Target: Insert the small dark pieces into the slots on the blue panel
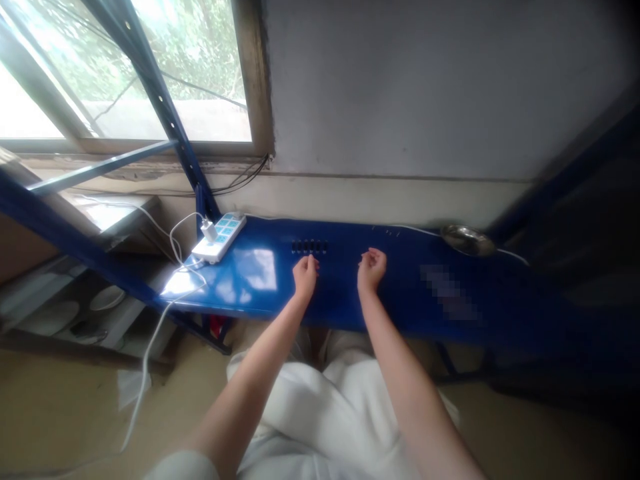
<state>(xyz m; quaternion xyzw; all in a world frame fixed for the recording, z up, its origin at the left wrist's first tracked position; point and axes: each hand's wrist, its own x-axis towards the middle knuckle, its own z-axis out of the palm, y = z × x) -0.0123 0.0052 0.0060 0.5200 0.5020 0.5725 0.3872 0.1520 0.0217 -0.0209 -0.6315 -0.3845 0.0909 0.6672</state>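
Observation:
A row of several small dark pieces with light ends (pixel 299 247) stands on the blue tabletop (pixel 340 303). Just in front of that row is my left hand (pixel 305 276), its thumb and fingers pinched together. Whatever may be between the fingertips is too small to tell. My right hand (pixel 373 270) hovers over or rests on the table further right, with its fingers curled in, and I cannot make out what it holds, if anything. Behind it, near the back edge, lie several tiny thin pieces (pixel 390 233).
A white power strip (pixel 225 235) with a plugged-in charger (pixel 209 231) sits at the table's left end. Its white cable (pixel 146 360) hangs to the floor. A shiny metal bowl (pixel 468 240) lies at the back right. Blue frame posts (pixel 165 110) rise at the left.

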